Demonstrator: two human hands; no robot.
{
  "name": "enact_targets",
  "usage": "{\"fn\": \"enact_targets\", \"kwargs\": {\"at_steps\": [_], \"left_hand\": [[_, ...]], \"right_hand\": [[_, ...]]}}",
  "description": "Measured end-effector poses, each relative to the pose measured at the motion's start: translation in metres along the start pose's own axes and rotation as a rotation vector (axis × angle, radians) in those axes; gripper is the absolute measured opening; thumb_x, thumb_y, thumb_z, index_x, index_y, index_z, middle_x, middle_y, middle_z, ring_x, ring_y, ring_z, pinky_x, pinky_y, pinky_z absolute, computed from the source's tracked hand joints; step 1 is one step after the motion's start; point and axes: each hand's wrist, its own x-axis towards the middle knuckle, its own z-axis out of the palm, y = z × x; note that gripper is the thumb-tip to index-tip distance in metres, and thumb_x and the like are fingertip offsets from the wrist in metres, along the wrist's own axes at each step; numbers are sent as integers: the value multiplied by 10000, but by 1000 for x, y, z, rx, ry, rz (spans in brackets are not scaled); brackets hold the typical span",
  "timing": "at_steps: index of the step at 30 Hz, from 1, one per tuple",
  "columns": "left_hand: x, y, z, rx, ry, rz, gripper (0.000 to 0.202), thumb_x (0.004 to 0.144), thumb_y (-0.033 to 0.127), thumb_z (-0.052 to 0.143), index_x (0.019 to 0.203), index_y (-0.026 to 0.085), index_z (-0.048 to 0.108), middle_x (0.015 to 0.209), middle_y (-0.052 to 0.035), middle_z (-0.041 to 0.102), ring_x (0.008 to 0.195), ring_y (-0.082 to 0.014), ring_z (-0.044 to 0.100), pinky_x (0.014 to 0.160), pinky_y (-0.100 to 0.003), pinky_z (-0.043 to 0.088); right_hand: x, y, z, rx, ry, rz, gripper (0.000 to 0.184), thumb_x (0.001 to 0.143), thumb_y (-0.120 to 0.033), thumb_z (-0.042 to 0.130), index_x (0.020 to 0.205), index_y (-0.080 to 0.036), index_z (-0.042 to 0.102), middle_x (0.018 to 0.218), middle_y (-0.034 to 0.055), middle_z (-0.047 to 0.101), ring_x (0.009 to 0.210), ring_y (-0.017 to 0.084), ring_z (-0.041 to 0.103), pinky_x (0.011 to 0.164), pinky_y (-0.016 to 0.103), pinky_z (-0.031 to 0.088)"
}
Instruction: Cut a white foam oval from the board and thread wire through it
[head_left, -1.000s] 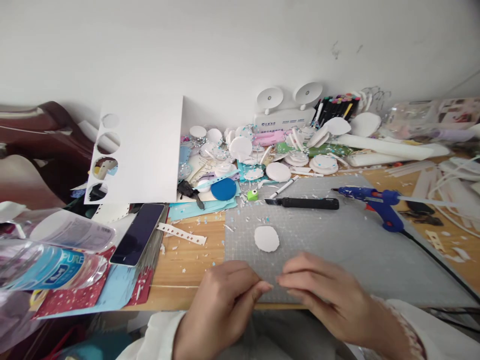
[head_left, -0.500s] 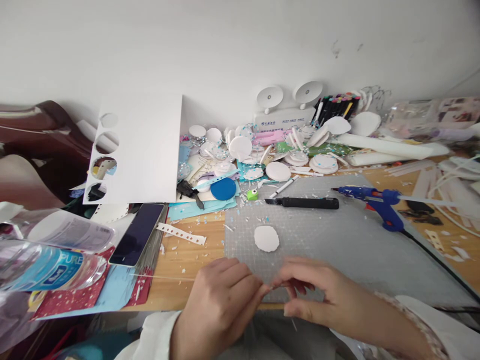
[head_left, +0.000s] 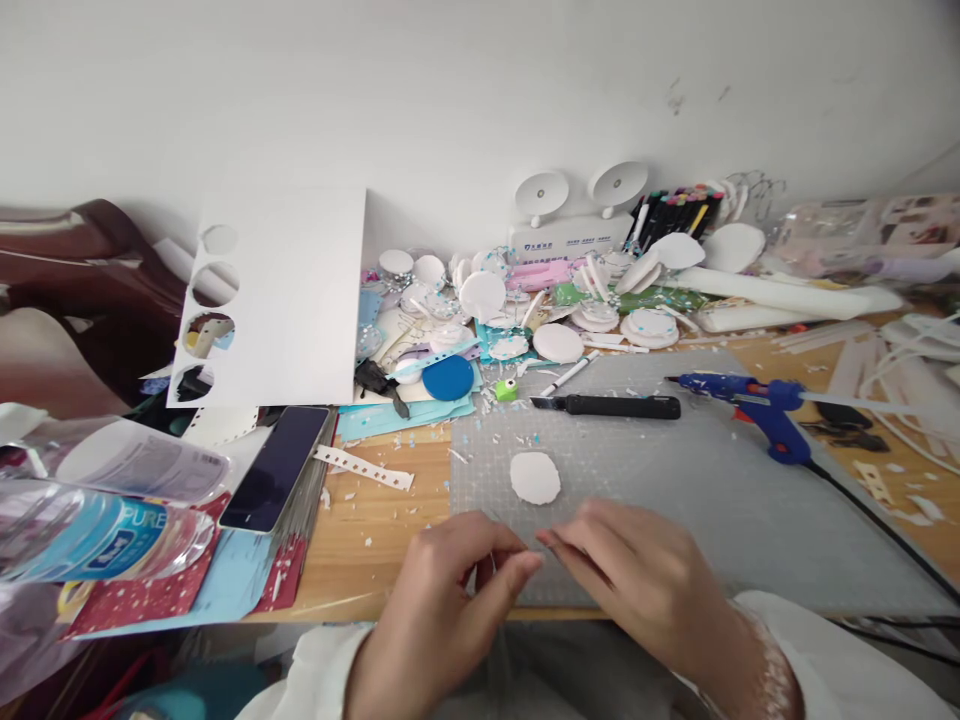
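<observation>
My left hand (head_left: 450,610) and my right hand (head_left: 630,580) meet fingertip to fingertip over the near edge of the grey cutting mat (head_left: 675,480). Both are closed in a pinch on a thin strand (head_left: 499,522) that I can barely see. Just beyond the fingers, a white foam disc (head_left: 535,477) lies flat on the mat. At the mat's far edge lie a black utility knife (head_left: 607,406) and a white pen (head_left: 568,374).
A blue glue gun (head_left: 757,405) with its cord lies at the mat's right. Behind are heaps of white discs (head_left: 556,343), a blue disc (head_left: 448,378), a green punch (head_left: 507,389) and markers (head_left: 675,210). At left are a holed white board (head_left: 277,300), a phone (head_left: 276,467) and a water bottle (head_left: 97,535).
The hands stayed at the mat's near edge. The right hand's fingers curled in and then rose slightly toward the disc, and the pinch point shifted a little.
</observation>
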Motion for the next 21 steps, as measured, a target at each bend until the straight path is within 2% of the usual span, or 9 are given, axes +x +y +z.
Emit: {"fn": "enact_targets", "kwargs": {"at_steps": [3, 7, 11, 14, 17, 21], "left_hand": [[-6, -4, 2, 114, 48, 150, 123, 897, 246, 607, 804, 170, 637, 666, 18, 583, 581, -83, 498, 543, -185, 363], [-10, -10, 1, 201, 93, 291, 98, 931, 159, 541, 857, 181, 601, 738, 3, 600, 637, -94, 548, 586, -187, 404], [-12, -14, 0, 319, 84, 406, 104, 948, 142, 495, 899, 183, 578, 761, -11, 617, 664, -123, 578, 606, -218, 432], [-12, -12, 0, 345, 65, 449, 127, 956, 145, 467, 885, 176, 568, 749, -16, 618, 640, -128, 579, 573, -225, 434], [-12, -10, 2, 362, 73, 468, 154, 964, 157, 451, 870, 175, 572, 727, -13, 616, 616, -129, 578, 549, -229, 436], [-12, -11, 3, 438, 194, 551, 123, 960, 159, 483, 924, 163, 600, 750, -18, 656, 628, -135, 598, 578, -249, 460]], "right_hand": [[0, 3, -1, 69, -101, 111, 313, 946, -217, 516, 634, -188, 527, 553, -24, 508, 496, 113, 486, 503, 273, 337], [2, 0, -10, 349, -298, 275, 144, 924, -216, 530, 856, -225, 656, 689, -22, 655, 611, 123, 608, 549, 241, 437], [5, -2, -19, 572, -303, 483, 183, 895, -294, 555, 1016, -236, 680, 846, 4, 728, 740, 143, 673, 677, 253, 522], [9, 0, -20, 712, -420, 662, 216, 859, -356, 606, 1022, -243, 690, 882, 8, 738, 793, 158, 677, 681, 253, 514], [13, 2, -21, 810, -540, 803, 199, 837, -372, 627, 963, -226, 674, 802, 5, 733, 747, 160, 659, 662, 259, 479], [16, 2, -21, 871, -572, 843, 202, 842, -402, 611, 886, -207, 635, 764, 15, 716, 730, 164, 632, 663, 274, 450]]}}
